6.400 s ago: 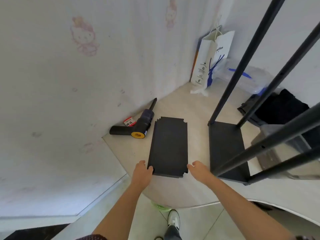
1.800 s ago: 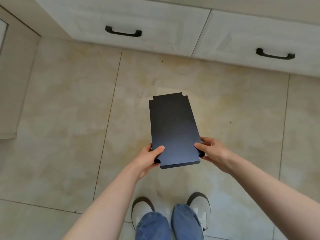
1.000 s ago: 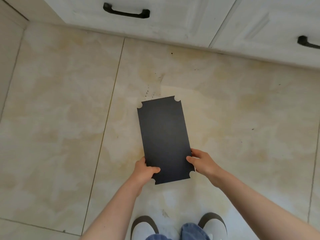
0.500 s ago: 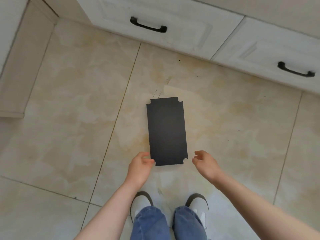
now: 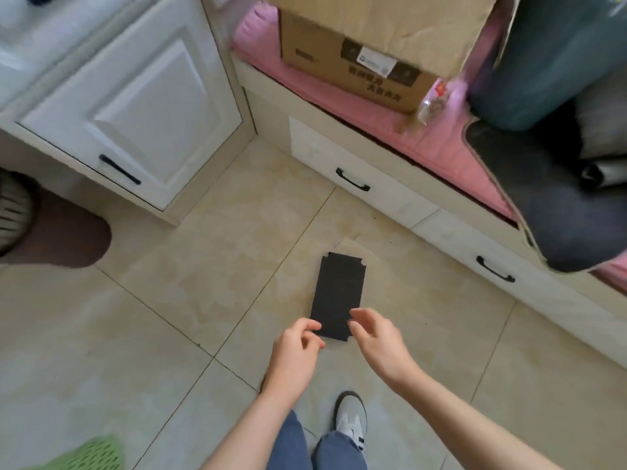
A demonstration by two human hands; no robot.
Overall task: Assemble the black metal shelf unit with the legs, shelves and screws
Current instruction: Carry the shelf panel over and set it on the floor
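Black shelf panel (image 5: 338,296) flat on tiled floor (image 5: 169,300), left hand (image 5: 294,351) and right hand (image 5: 380,340) above its near end, fingers loosely curled, holding nothing

Black shelf (image 5: 339,293) flat on floor tiles (image 5: 169,334), hands (image 5: 339,347) above

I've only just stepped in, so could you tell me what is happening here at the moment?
A person is standing over a black shelf panel that lies flat on the tiled floor, in front of white drawers. Both hands hang just above its near end, the left hand and the right hand, fingers loosely curled and holding nothing. No legs or screws are in view, so the panel isn't joined to anything yet.
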